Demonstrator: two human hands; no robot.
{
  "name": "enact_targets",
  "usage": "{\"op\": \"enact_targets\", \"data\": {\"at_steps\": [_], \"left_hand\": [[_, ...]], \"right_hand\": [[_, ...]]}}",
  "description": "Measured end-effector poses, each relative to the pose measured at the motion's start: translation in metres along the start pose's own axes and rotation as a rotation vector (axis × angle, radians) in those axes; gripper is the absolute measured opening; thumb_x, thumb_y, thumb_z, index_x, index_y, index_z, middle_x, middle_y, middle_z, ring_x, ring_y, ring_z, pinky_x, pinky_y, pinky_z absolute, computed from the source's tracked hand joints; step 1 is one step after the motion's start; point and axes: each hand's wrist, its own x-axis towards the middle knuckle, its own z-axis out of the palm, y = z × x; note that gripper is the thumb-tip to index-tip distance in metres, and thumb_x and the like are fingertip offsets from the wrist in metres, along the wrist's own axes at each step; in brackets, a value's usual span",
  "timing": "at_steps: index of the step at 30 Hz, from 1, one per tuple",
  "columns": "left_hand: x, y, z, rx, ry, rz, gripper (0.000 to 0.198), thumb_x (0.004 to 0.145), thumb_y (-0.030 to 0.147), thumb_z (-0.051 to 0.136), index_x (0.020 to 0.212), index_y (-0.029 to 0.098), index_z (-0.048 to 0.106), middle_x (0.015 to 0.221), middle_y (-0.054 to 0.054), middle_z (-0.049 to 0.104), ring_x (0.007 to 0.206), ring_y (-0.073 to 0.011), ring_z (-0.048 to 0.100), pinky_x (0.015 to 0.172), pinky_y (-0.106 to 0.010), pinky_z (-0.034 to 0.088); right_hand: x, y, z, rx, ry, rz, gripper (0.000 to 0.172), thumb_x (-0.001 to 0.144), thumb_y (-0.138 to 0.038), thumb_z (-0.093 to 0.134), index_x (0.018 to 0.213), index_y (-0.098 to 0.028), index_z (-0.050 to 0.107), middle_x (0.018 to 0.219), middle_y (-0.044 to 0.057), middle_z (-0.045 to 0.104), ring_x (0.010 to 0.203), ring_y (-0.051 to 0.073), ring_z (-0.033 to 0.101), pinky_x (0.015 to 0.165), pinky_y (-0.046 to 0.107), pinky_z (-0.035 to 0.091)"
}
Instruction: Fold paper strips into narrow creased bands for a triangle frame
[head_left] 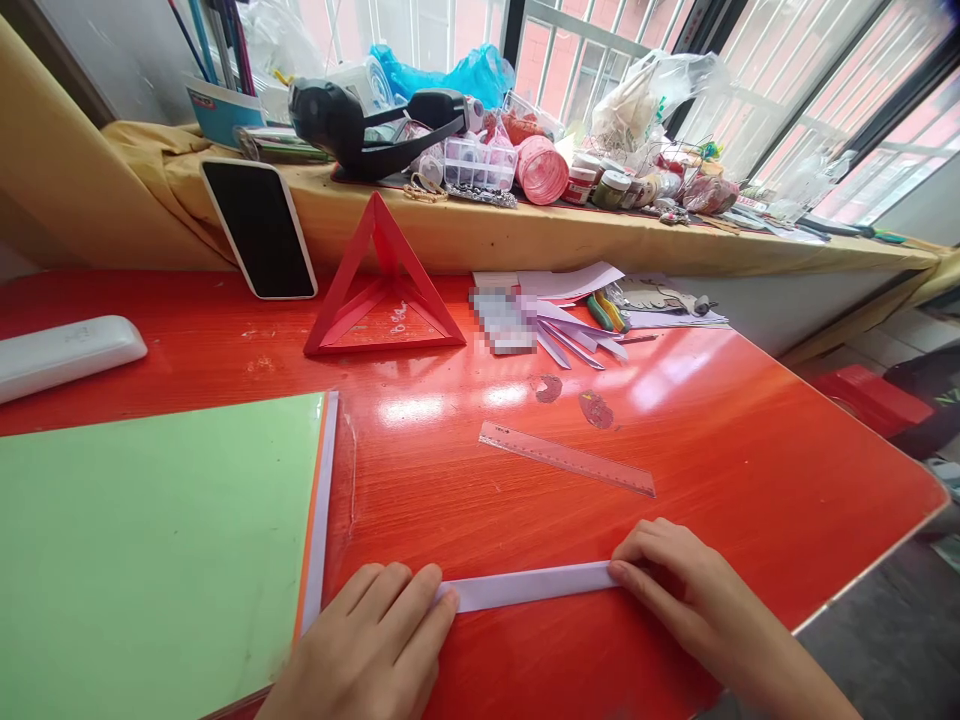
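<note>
Just below the clear ruler (567, 458), a white paper strip (529, 585) lies flat; the left hand (371, 645) presses one end with fingers flat, the right hand (679, 580) seemingly pinches the other.

Paper strip (529, 585) lies flat on the table (750, 440) near its front edge, left hand (375, 645) on its left end, right hand (675, 580) on its right. Just behind sits the ruler (568, 458). Left of the strip, a stack of sheets (150, 540). Further back stands the paper pyramid (384, 285), a phone (259, 228) to its left (leaning on the ledge (562, 235)) and paper scraps (570, 310) to its right.
</note>
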Motion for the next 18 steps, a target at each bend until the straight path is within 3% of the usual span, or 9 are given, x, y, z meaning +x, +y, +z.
{"op": "enact_targets", "data": {"at_steps": [3,6,10,12,15,18], "left_hand": [[-0.003,-0.001,0.001,0.039,-0.010,0.009,0.042,0.103,0.007,0.030,0.095,0.016,0.071,0.092,-0.005,0.073,0.082,-0.0225,0.063,0.078,-0.037,0.045],[-0.002,0.003,0.000,0.090,-0.021,0.030,0.047,0.105,0.008,0.026,0.099,0.015,0.072,0.107,-0.004,0.073,0.101,-0.0232,0.062,0.095,-0.037,0.041],[0.011,0.017,0.007,0.124,-0.047,0.160,0.039,0.103,0.009,0.033,0.109,0.013,0.071,0.125,-0.004,0.068,0.122,-0.0225,0.055,0.110,-0.035,0.034],[0.017,0.025,0.017,0.097,0.019,0.236,0.035,0.103,0.011,0.036,0.113,0.016,0.069,0.122,0.001,0.070,0.119,-0.0183,0.057,0.109,-0.032,0.036],[0.022,0.032,0.033,0.053,-0.019,0.281,0.036,0.106,0.020,0.033,0.118,0.016,0.067,0.123,0.001,0.070,0.114,-0.0154,0.062,0.099,-0.028,0.044],[0.022,0.032,0.040,0.054,-0.046,0.301,0.045,0.108,0.023,0.024,0.121,0.013,0.065,0.126,-0.002,0.069,0.113,-0.0166,0.064,0.094,-0.029,0.048]], "right_hand": [[0.004,0.000,0.004,-0.033,-0.008,0.069,0.019,0.092,-0.032,0.047,0.076,-0.024,0.054,0.073,0.000,0.063,0.065,0.018,0.058,0.061,0.030,0.048],[0.006,-0.001,0.002,-0.053,-0.049,0.068,0.014,0.090,-0.025,0.046,0.076,-0.024,0.049,0.073,0.000,0.062,0.063,0.017,0.058,0.059,0.029,0.046],[0.009,-0.004,-0.003,-0.064,-0.086,0.020,0.012,0.088,-0.019,0.047,0.077,-0.024,0.051,0.074,-0.001,0.063,0.064,0.017,0.058,0.059,0.028,0.046],[0.011,-0.003,-0.004,-0.069,-0.093,0.000,0.012,0.088,-0.018,0.048,0.078,-0.024,0.052,0.074,-0.001,0.064,0.064,0.017,0.059,0.059,0.027,0.047],[0.012,0.001,-0.003,-0.096,-0.077,-0.034,0.014,0.089,-0.016,0.051,0.078,-0.024,0.054,0.072,-0.002,0.065,0.064,0.016,0.061,0.058,0.027,0.049],[0.009,0.001,0.002,-0.186,0.101,-0.139,0.015,0.091,-0.020,0.054,0.077,-0.024,0.060,0.078,0.000,0.069,0.069,0.019,0.066,0.061,0.030,0.054]]}}
